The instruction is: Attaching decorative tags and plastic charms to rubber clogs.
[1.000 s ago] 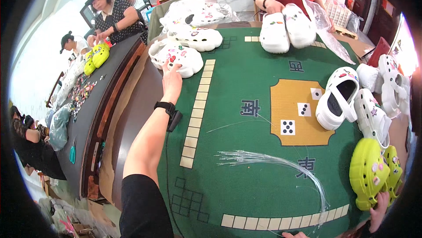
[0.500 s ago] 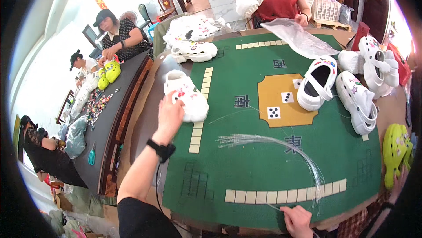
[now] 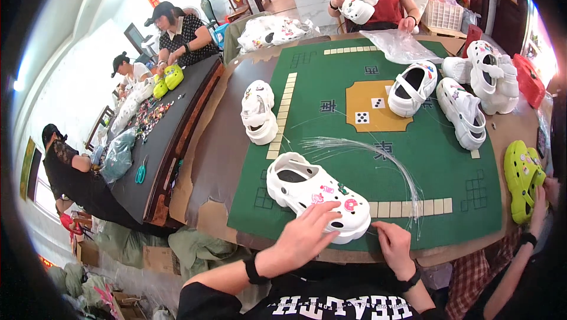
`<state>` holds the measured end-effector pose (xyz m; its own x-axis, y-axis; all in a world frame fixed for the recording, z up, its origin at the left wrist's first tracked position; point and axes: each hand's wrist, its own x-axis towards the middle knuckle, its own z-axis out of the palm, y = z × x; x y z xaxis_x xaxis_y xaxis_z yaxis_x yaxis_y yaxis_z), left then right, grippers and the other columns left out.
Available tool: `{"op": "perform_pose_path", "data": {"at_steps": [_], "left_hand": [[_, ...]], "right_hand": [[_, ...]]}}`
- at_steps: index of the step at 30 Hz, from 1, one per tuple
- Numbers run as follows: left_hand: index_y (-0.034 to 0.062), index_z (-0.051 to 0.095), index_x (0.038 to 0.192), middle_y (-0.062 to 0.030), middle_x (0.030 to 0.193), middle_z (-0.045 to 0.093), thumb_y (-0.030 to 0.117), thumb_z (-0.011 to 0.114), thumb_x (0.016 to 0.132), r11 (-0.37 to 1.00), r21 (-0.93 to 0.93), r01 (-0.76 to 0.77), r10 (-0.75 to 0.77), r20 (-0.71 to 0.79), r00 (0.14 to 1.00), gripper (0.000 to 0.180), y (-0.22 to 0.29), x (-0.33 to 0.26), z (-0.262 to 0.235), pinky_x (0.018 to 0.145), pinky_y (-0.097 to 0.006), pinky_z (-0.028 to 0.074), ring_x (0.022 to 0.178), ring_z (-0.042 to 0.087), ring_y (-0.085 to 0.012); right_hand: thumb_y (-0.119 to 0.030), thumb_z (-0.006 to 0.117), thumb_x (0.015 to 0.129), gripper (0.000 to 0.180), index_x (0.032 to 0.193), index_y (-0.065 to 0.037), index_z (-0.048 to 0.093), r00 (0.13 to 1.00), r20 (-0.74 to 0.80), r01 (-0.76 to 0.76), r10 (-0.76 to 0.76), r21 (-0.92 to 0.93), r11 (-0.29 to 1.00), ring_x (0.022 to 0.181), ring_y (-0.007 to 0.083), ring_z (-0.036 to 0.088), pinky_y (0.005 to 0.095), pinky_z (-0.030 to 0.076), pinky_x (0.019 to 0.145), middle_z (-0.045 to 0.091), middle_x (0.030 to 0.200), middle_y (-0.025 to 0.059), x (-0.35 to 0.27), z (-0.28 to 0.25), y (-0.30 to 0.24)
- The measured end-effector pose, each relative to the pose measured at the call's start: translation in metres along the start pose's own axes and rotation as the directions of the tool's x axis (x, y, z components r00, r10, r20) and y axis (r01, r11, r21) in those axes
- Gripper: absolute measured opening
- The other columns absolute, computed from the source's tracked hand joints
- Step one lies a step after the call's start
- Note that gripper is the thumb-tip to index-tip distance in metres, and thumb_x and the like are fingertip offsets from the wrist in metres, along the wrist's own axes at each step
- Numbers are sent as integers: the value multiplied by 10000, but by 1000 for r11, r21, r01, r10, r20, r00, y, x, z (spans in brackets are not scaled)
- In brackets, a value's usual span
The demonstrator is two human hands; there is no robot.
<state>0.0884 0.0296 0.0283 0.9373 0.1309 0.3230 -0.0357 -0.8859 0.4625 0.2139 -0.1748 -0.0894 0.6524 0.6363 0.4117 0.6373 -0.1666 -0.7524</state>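
Note:
A white clog (image 3: 304,181) with colourful charms lies at the near edge of the green table mat, its toe toward me at the right. My left hand (image 3: 304,234) rests on its toe, fingers curved over the upper. Just beside the toe is my right hand (image 3: 397,249), thumb and finger pinched together; what they hold, if anything, does not show. A fan of thin clear plastic strands (image 3: 366,144) lies beyond the clog. Another white clog (image 3: 258,113) stands at the mat's left edge.
Several white clogs (image 3: 460,113) stand at the right, near a clear plastic bag (image 3: 401,47). A person in red opposite holds white clogs (image 3: 359,4). At the right edge, another person's hand touches lime clogs (image 3: 522,181). A dark table (image 3: 162,145) with scissors (image 3: 141,171) stands left.
My left hand has brought the white clog from the mat's left side to the near edge, by my right hand. Opposite, the person in red has turned the held clogs. The view has shifted.

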Motion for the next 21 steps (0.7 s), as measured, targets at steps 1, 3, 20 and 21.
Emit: {"op": "perform_pose_path", "data": {"at_steps": [1, 3, 20, 21], "left_hand": [[31, 645, 994, -118, 1157, 620, 81, 689, 840, 984, -144, 107, -106, 9, 994, 168, -7, 2, -5, 880, -367, 490, 1029, 607, -268], [18, 637, 1030, -101, 1046, 671, 27, 647, 867, 959, -213, 187, -208, -82, 975, 164, -48, 13, -17, 767, -306, 533, 825, 656, -201], [133, 634, 1125, -135, 1077, 686, 416, 725, 774, 741, 487, 463, -453, -146, 879, 460, -285, 108, -57, 823, -484, 524, 999, 663, -330], [135, 667, 1044, -138, 1002, 705, 394, 716, 787, 726, 519, 452, -432, -166, 886, 368, -277, 107, -56, 785, -494, 531, 937, 678, -348]], "right_hand": [[-6, 652, 842, 159, 995, -33, 688, 998, -70, -2, 4, 23, 1000, 613, 263, 605, 352, 472, 561, 622, 712, 120, -3, 2, 5], [-21, 666, 841, 182, 1022, -34, 686, 988, -151, -13, 18, 38, 999, 584, 247, 589, 344, 462, 546, 607, 686, 109, -7, -2, 1], [-174, 666, 850, 634, 1445, -154, 448, 935, 354, 201, -26, -467, 861, 559, 221, 634, 360, 481, 460, 570, 635, 53, 16, 29, -89], [-174, 666, 850, 634, 1445, -154, 448, 935, 353, 201, -27, -468, 861, 559, 221, 634, 360, 481, 460, 570, 635, 53, 15, 28, -88]]}}
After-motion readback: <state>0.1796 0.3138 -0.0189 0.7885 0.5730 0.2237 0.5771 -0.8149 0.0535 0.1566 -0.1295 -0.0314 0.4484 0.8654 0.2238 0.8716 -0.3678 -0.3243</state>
